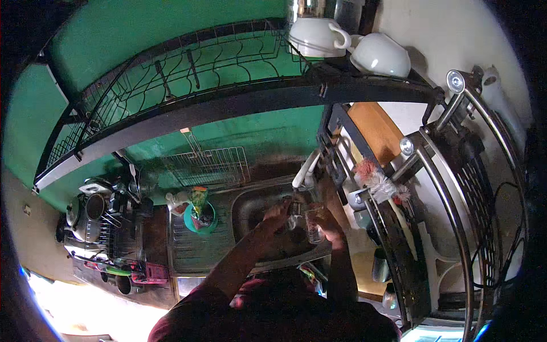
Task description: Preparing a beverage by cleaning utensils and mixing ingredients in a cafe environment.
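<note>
Over the steel sink basin (252, 213), my right hand (328, 228) is wrapped around a clear drinking glass (315, 226). My left hand (277, 214) is just to its left, below the white tap (301, 174). A shiny, transparent shape lies at the left fingertips; glass or running water, I cannot tell which. The two hands are close but apart, and the left fingers are partly lost in shadow.
On the ribbed drainboard (192, 254) stands a turquoise bowl (200, 228) with a packet in it. A dish rack (102, 231) is at the left. Overhead runs a black metal shelf (239, 100) with white cups (318, 37). Steel-railed racks (448, 213) crowd the right.
</note>
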Motion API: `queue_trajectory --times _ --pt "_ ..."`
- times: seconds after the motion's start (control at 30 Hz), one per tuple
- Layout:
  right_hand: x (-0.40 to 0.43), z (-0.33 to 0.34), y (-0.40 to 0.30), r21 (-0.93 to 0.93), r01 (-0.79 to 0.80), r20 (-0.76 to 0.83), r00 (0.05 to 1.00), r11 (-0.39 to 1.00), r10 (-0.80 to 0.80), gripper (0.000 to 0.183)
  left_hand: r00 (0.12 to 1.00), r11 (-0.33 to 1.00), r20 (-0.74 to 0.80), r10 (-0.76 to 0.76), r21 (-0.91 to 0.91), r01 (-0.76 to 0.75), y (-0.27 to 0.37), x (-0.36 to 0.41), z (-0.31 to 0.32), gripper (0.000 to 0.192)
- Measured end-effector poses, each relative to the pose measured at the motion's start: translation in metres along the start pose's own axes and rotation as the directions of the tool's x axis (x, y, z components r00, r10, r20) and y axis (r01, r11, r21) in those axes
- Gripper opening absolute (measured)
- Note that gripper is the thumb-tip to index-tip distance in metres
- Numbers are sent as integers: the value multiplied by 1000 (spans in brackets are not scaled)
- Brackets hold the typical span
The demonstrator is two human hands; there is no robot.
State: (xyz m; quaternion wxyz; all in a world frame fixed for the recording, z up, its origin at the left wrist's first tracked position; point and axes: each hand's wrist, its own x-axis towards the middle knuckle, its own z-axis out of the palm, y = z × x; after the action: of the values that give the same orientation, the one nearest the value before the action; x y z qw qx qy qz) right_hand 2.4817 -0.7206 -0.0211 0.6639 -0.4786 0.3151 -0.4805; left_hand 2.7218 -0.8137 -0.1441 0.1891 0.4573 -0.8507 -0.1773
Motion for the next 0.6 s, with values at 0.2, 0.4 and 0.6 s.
queue_trajectory --times 0.2,0.4,0.6 --pt "49 57 -11 -231 199 10 979 952 -203 79 940 837 -246 -238 -543 70 -88 9 9 73" --pt "74 66 20 -367 208 -211 931 907 -299 91 940 911 -110 -322 -306 277 -60 -43 -46 84" --pt "89 107 -5 -679 356 95 910 642 -404 79 850 586 -244 -466 -805 91 -159 -114 25 91"
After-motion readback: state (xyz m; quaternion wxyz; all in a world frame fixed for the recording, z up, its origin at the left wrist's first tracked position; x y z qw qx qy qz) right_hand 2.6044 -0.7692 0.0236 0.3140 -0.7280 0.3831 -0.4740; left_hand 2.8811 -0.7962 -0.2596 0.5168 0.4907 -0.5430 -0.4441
